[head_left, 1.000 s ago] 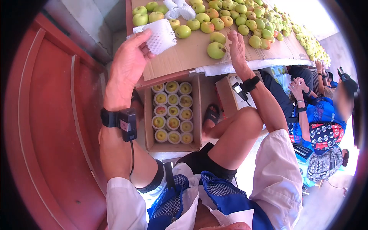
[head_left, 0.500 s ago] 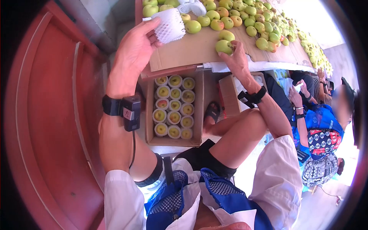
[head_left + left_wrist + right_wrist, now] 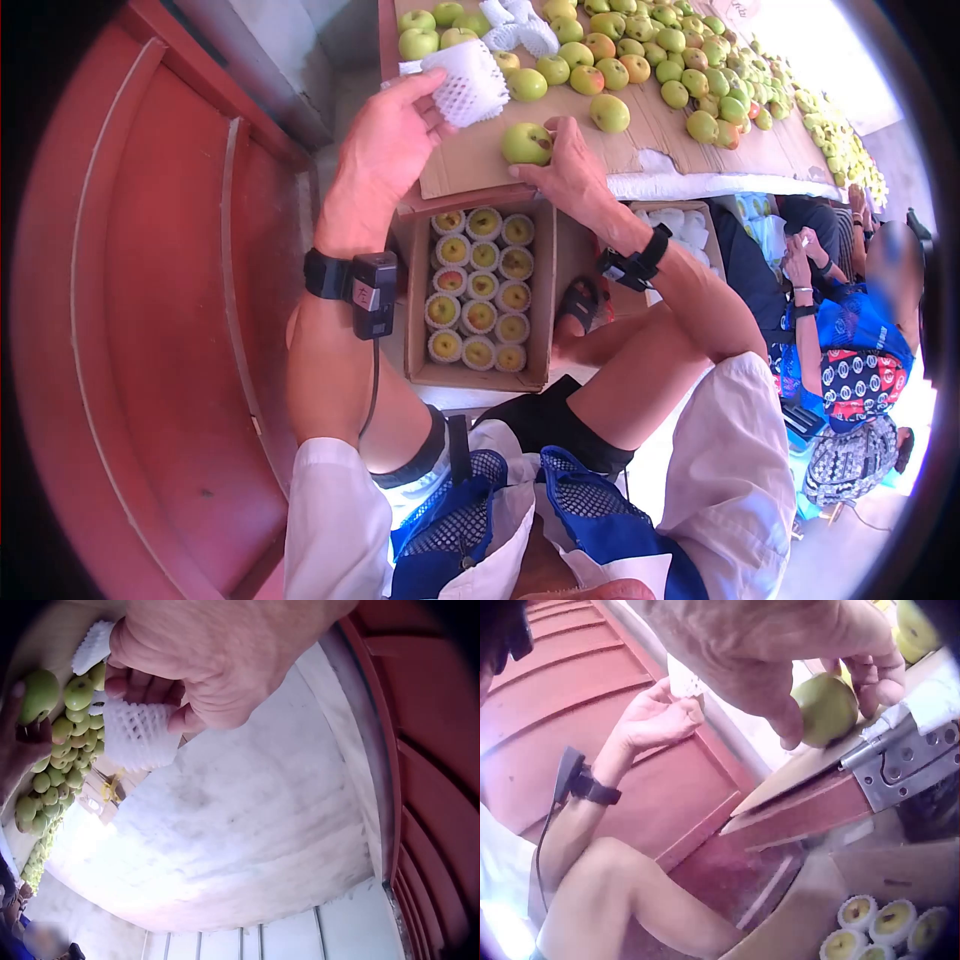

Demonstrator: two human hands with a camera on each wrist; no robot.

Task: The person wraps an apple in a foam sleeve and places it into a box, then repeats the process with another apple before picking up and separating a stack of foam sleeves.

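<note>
From the head view, your left hand (image 3: 385, 150) pinches a foam net (image 3: 468, 80) just above its fingertips, while your right hand (image 3: 572, 172) curls round an apple (image 3: 526, 143) at the table (image 3: 640, 125) edge, a box (image 3: 541, 300) of netted fruit below both. Your left wrist view shows fingers (image 3: 142, 686) gripping the net (image 3: 139, 735), apple (image 3: 39, 691) off beside it. Your right wrist view shows thumb and fingers closed on the apple (image 3: 826, 709).

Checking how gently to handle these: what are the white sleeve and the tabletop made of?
Sleeve: looks like soft white foam netting, matte, with an open mesh pattern; left hand holds it. Tabletop: seemingly corrugated cardboard sheet, plain brown, thin bent edge.
</note>
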